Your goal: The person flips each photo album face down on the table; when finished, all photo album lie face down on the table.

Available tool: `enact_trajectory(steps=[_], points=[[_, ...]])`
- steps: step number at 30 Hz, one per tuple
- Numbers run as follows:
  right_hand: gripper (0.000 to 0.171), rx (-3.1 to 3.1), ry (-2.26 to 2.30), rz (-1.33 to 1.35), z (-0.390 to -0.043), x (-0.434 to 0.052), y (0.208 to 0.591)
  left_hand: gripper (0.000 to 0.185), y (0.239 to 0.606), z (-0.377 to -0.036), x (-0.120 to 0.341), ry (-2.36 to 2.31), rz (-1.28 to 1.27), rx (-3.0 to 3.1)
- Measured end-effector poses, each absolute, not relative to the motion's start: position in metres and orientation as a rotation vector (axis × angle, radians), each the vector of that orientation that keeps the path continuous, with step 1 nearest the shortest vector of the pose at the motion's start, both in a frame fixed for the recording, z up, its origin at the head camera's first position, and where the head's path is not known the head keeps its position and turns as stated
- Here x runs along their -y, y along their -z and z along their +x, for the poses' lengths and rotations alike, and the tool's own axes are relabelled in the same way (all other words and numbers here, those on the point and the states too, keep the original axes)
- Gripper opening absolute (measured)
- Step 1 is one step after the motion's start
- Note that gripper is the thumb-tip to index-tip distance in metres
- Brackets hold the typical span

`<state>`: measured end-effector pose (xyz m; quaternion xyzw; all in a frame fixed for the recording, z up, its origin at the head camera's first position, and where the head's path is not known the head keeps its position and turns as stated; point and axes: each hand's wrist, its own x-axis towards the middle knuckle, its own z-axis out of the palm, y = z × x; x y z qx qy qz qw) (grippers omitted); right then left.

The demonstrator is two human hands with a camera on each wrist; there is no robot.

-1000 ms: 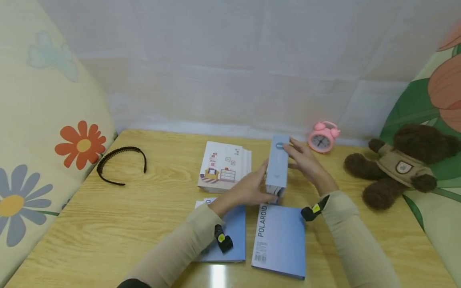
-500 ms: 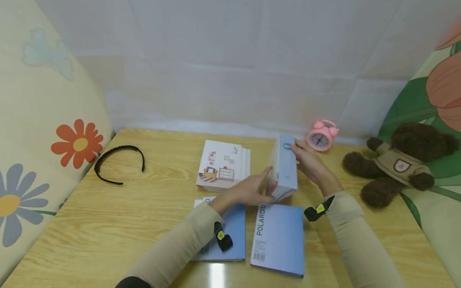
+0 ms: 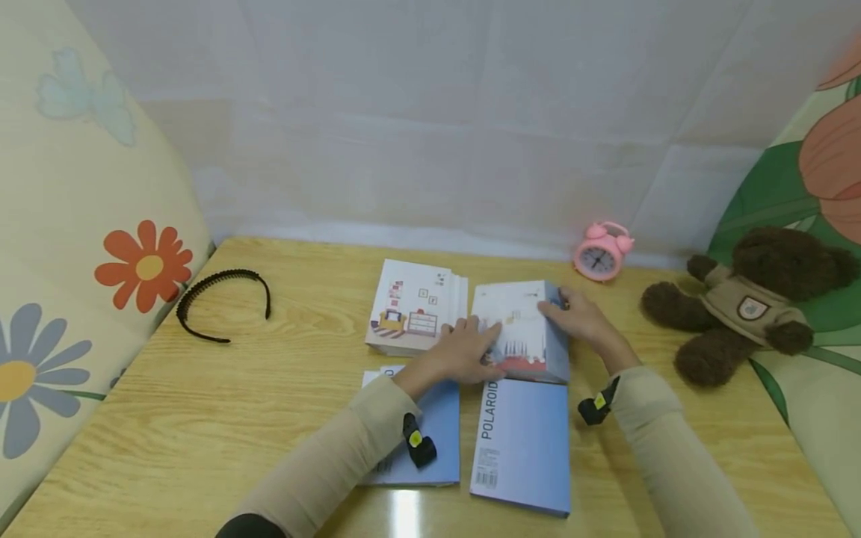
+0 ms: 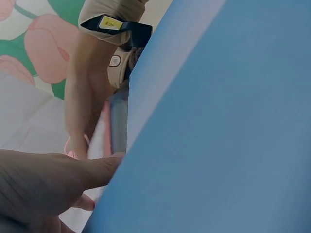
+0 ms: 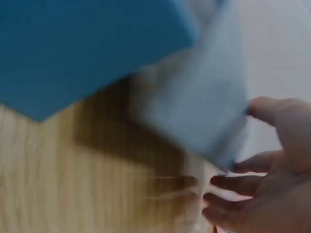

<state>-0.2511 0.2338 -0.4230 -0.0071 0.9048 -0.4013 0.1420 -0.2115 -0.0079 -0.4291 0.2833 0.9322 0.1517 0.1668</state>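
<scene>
Box [image 3: 521, 329] lies flat on table [image 3: 202, 418], picture side up, just right of matching box [image 3: 415, 308], behind two blue Polaroid boxes [image 3: 521, 444]. Laying-down looks done; release left. Left hand [image 3: 467, 351] presses near edge, fingers flat. Right hand [image 3: 581, 317] grips far right corner. All boxes closed, contents unseen.

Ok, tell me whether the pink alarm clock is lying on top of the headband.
No, the pink alarm clock stands at the table's far right, well apart from the black headband on the left.
</scene>
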Motion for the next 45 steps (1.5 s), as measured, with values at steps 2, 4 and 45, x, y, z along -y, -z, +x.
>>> enact_trajectory(steps=[2,4,45], points=[[0.074,-2.638,1.035,-0.081,-0.251,-0.234,0.426,0.081,0.428,-0.211,0.007,-0.393,0.804,-2.669],[0.071,-2.657,0.964,-0.132,-0.251,-0.234,0.427,0.078,0.426,-0.211,0.006,-0.365,0.806,-2.679],[0.075,-2.675,0.891,-0.385,-0.295,-0.058,0.411,0.081,0.438,-0.221,0.169,-1.056,0.527,-2.783]])
